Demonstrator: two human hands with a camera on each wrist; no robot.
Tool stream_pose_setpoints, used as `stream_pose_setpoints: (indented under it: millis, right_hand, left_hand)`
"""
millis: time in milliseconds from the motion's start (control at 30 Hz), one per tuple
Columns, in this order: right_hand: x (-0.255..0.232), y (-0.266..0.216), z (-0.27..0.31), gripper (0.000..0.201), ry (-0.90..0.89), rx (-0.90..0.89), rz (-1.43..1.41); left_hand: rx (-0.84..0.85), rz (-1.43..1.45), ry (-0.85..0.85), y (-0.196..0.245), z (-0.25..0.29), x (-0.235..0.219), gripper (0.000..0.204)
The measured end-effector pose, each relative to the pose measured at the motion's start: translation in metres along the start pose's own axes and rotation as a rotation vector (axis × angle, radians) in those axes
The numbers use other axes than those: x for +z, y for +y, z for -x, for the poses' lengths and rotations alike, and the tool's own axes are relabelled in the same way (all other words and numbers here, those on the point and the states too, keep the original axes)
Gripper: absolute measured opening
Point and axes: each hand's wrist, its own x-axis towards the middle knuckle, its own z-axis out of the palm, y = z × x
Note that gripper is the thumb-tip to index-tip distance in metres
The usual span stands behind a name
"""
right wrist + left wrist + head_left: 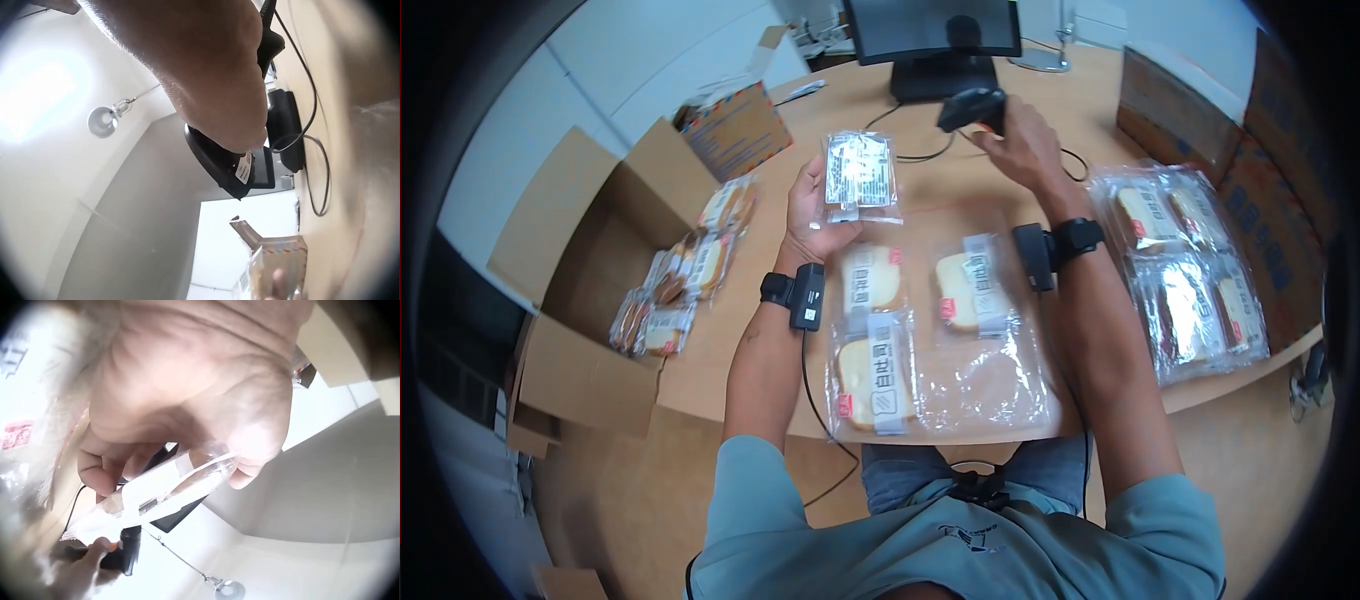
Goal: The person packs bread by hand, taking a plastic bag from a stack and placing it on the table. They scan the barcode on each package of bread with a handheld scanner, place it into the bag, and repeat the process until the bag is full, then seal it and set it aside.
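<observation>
My left hand (808, 205) grips a clear-wrapped packet (860, 172), its white printed label facing up in the head view. In the left wrist view the packet (156, 487) lies between the thumb and the fingers of the left hand (187, 381). My right hand (1025, 150) holds a black handheld scanner (973, 108) above the table, to the right of the packet. The right wrist view shows the scanner (219, 162) under the right hand (219, 81). Below the hands lie wrapped bread slices (872, 280) in a clear plastic sheet of pouches.
An open cardboard box (590, 260) stands at the left, with several wrapped breads (710, 265) by it. More bread packs (1190, 270) lie at the right beside cardboard boxes (1175, 110). A monitor (935, 30) and a small striped-edge box (740, 130) stand at the back.
</observation>
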Motion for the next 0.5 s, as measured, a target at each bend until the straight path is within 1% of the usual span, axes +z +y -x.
stream_pose_setpoints:
  millis: [33, 67, 100, 133, 167, 200, 267, 300, 367, 400, 467, 500]
  right_hand:
    - [-0.001, -0.005, 0.0, 0.044, 0.005, 0.013, 0.019]
    - [-0.001, -0.008, -0.001, 0.044, 0.024, -0.024, -0.023]
    - [-0.001, -0.011, -0.001, 0.044, 0.043, -0.063, -0.067]
    - [0.0, -0.013, -0.002, 0.044, 0.043, -0.056, -0.055]
    - [0.001, -0.014, -0.002, 0.044, 0.019, -0.052, -0.031]
    - [0.001, -0.015, 0.0, 0.043, -0.01, -0.051, -0.009]
    - [0.006, -0.014, 0.0, 0.043, -0.051, -0.034, 0.021]
    - [0.008, -0.013, 0.001, 0.043, -0.053, -0.036, 0.008]
    - [0.013, -0.011, 0.002, 0.043, -0.055, -0.036, -0.003]
    - [0.015, -0.01, 0.003, 0.043, -0.058, -0.035, 0.003]
    - [0.015, -0.01, 0.004, 0.043, -0.063, -0.033, 0.012]
    - [0.015, -0.01, 0.005, 0.043, -0.105, -0.004, 0.016]
  left_hand:
    - [-0.016, 0.06, 0.034, -0.006, -0.008, 0.002, 0.058]
    - [-0.03, 0.067, 0.021, -0.012, -0.012, 0.005, 0.058]
    - [-0.045, 0.064, 0.058, -0.017, -0.013, 0.007, 0.059]
    - [-0.058, 0.06, 0.099, -0.019, -0.015, 0.007, 0.06]
    - [-0.087, 0.036, 0.055, -0.021, -0.017, 0.006, 0.062]
    - [-0.092, 0.046, 0.053, -0.021, -0.018, 0.004, 0.062]
    - [-0.123, -0.07, 0.006, -0.02, -0.018, 0.004, 0.057]
    - [-0.127, -0.065, 0.009, -0.021, -0.018, 0.004, 0.057]
    - [-0.113, -0.043, 0.08, -0.023, -0.019, 0.005, 0.06]
    - [-0.116, -0.04, 0.08, -0.023, -0.021, 0.003, 0.06]
    - [-0.118, -0.09, 0.007, -0.024, -0.023, 0.002, 0.064]
    - [-0.119, -0.087, 0.007, -0.025, -0.023, 0.001, 0.064]
